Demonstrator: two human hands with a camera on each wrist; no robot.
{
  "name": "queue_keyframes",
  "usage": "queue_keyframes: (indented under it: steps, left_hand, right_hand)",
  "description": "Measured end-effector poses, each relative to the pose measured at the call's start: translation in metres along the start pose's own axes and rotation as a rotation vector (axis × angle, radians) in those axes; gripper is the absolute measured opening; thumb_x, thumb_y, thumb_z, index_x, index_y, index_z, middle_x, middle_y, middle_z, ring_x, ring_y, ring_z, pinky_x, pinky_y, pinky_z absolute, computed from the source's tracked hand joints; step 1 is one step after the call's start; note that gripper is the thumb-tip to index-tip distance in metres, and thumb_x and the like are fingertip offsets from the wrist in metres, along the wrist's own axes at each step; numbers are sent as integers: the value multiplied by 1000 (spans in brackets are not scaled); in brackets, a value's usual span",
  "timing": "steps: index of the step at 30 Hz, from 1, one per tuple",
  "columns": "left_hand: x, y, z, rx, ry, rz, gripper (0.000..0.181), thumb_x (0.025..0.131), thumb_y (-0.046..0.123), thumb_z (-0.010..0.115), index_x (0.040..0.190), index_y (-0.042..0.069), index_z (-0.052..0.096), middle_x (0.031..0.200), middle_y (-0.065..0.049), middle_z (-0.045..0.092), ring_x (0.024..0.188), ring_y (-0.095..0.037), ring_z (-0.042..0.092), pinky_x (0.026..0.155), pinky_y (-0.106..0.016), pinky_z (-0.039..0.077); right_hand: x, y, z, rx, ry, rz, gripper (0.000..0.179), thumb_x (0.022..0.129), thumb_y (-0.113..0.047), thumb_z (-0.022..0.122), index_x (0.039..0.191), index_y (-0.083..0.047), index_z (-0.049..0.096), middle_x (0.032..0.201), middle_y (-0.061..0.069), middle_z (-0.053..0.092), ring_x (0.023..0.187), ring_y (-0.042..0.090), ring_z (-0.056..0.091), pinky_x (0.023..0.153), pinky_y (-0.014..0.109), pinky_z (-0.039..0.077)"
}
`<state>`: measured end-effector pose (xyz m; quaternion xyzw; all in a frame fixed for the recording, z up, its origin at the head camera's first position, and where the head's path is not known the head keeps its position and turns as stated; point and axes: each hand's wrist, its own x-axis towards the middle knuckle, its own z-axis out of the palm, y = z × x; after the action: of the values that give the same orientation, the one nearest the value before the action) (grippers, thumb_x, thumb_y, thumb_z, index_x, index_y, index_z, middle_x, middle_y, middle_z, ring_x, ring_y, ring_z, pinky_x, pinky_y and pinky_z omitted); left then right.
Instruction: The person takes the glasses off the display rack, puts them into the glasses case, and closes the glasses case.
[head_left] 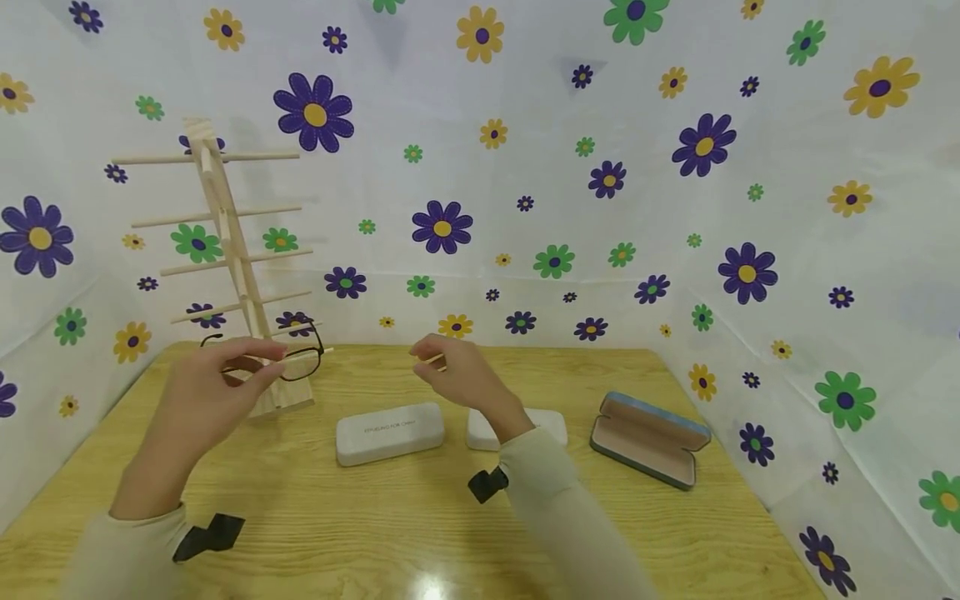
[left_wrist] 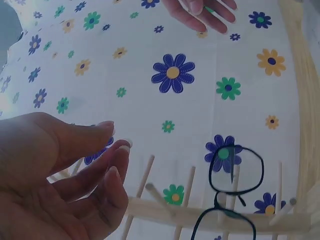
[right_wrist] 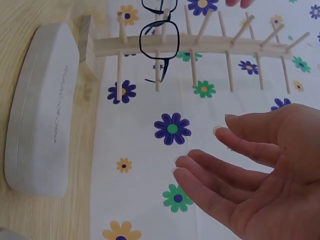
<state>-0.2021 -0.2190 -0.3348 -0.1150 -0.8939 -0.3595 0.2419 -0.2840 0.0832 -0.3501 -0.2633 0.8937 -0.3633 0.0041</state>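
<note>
Black-framed eyeglasses (head_left: 302, 364) hang on a low peg of a wooden glasses rack (head_left: 228, 223), also seen in the right wrist view. My left hand (head_left: 213, 385) is in front of them in the head view. The left wrist view shows that hand apart from the eyeglasses (left_wrist: 218, 200), its fingers loosely bent and nothing between thumb and fingertips. To the right, my right hand (head_left: 467, 377) hovers above the white glasses cases, fingers relaxed and holding nothing. A white glasses case (head_left: 390, 435) with lettering lies closed between the hands.
Partly behind my right wrist lies a second white case (head_left: 551, 427). An open glasses case (head_left: 645, 446) with a blue lid and pinkish lining is at the right of the wooden table (head_left: 352, 533). A flower-printed sheet (head_left: 525, 108) surrounds the table's back and sides.
</note>
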Motion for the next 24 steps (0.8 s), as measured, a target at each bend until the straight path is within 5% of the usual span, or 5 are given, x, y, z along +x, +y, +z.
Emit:
queue_keyframes:
  steps: [6,10,13,17,24]
  left_hand:
    - [-6,-23,-26,116,93,-91,23,97,14,72,117,4,76,113,-25,74,82,23,48,62,-2,42]
    - [-8,-37,-33,187,42,-190,36,103,24,65,131,2,68,130,-33,65,102,-27,72,72,-35,61]
    - [-6,-46,-32,209,-54,-257,49,108,35,54,144,2,58,144,-39,51,118,-59,60,79,-67,54]
    - [-4,-58,-28,199,-124,-297,57,110,42,44,151,2,49,148,-40,46,123,-61,55,83,-71,51]
    - [-4,-67,-23,208,-112,-338,57,112,40,40,143,-5,55,139,-38,56,121,-59,56,88,-71,47]
  right_hand:
    - [18,-18,17,52,-35,-27,31,106,-17,59,135,-8,64,132,15,70,115,30,69,97,40,58]
    - [27,-34,31,47,-54,-49,36,107,-20,58,142,-12,60,138,14,67,120,27,68,99,34,57]
    - [34,-42,44,26,-68,-70,42,108,-26,55,148,-14,54,145,13,63,127,26,66,102,30,55]
    - [42,-46,63,15,-92,-99,50,110,-32,50,156,-13,44,154,13,54,136,28,60,106,29,53]
    - [49,-50,86,52,-141,-77,57,110,-31,52,161,-12,35,162,11,45,139,28,58,108,27,51]
